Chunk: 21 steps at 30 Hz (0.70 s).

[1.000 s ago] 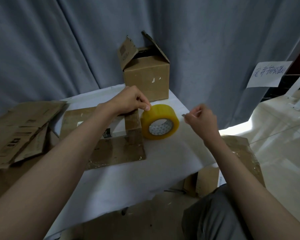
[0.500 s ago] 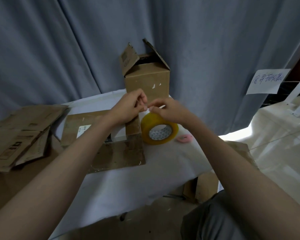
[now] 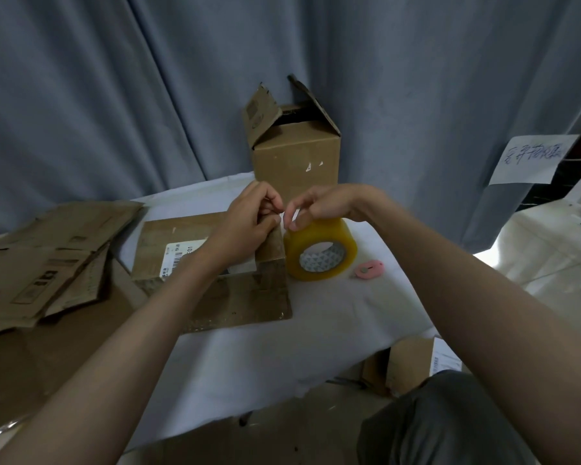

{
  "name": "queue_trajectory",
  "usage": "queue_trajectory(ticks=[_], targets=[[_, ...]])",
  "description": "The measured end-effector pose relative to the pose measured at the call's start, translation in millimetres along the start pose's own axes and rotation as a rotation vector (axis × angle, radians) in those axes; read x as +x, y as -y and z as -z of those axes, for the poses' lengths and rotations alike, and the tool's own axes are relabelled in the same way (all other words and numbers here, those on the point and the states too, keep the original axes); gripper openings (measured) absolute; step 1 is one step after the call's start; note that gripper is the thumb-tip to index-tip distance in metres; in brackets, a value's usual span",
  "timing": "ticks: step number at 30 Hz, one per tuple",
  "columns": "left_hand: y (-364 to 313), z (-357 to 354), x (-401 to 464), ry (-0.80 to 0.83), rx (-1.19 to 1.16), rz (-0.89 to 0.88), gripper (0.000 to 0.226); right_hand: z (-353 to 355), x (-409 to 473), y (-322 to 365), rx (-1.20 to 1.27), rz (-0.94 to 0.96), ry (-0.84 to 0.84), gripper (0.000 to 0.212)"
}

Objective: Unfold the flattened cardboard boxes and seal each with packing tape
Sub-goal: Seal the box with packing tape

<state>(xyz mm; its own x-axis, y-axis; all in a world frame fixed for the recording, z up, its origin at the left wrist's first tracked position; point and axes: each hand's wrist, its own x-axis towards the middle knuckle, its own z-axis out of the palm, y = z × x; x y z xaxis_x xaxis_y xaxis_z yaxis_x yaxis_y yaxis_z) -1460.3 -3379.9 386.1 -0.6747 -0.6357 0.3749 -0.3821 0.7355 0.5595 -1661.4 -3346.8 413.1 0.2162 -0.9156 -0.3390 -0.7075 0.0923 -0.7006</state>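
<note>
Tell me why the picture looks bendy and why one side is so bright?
Head view: the wide lens curves the edges, so the arms look stretched and the curtain leans. Head view: strong light washes out the floor on the right. Head view: the fingers above the tape roll look slightly smeared; the cardboard pile sits dimmer.

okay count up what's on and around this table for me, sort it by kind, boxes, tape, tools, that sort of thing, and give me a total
Opened-up cardboard box: 1
Flattened box on the white table: 1
Stack of flattened boxes at left, number unclear: 1
Box under the table: 1
Yellow tape roll: 1
Pink cutter: 1
Paper sign: 1
Total: 7
</note>
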Motion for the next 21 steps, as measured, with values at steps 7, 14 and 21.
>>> queue_trajectory(ticks=[7, 14, 21], targets=[[-2, -2, 0, -0.019, 0.008, -0.027, 0.015, 2, 5, 22, -0.233, -0.059, 0.012, 0.015], [0, -3, -2, -0.024, 0.048, -0.037, 0.019, 2, 5, 5, -0.406, -0.118, -0.332, 0.013], [-13, -9, 8, -0.025, 0.183, 0.177, 0.047, -21, -6, -17, 0.044, -0.014, -0.748, 0.021]])
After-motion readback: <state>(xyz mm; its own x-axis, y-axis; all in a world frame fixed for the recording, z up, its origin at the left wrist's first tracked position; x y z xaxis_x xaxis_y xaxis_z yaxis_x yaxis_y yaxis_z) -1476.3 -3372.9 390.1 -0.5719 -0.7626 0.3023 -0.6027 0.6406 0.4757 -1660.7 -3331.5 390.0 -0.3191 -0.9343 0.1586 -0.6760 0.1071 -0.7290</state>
